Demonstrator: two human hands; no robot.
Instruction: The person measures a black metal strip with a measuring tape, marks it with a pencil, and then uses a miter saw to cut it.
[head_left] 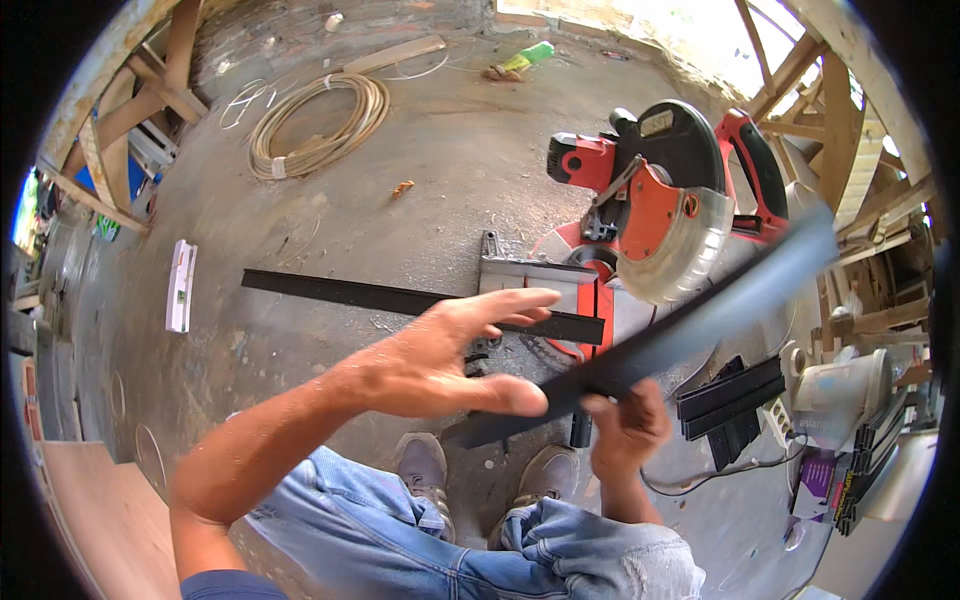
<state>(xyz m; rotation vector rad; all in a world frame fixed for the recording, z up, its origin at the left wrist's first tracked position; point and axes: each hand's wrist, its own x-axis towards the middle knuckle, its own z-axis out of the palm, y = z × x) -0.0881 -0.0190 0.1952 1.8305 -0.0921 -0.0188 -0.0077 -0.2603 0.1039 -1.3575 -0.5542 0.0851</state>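
Note:
My right hand [630, 430] is closed around a long black metal profile [690, 330], which slants up to the right and is smeared by motion toward its far end. Fingers apart, my left hand [465, 350] hovers beside the near end of that profile; whether the thumb touches it I cannot tell. Another black profile [350, 292] runs from the floor on the left onto the base of a red and black miter saw [660, 230]. The saw stands ahead on the right, its lower part partly hidden by the held profile.
Short black profile pieces [730, 400] lie stacked to the right, near a power strip [778, 422] and a plastic bucket [840, 400]. A spirit level [181, 286] rests on the floor at left. Farther off are a coiled hose [320, 125] and a green bottle [528, 58].

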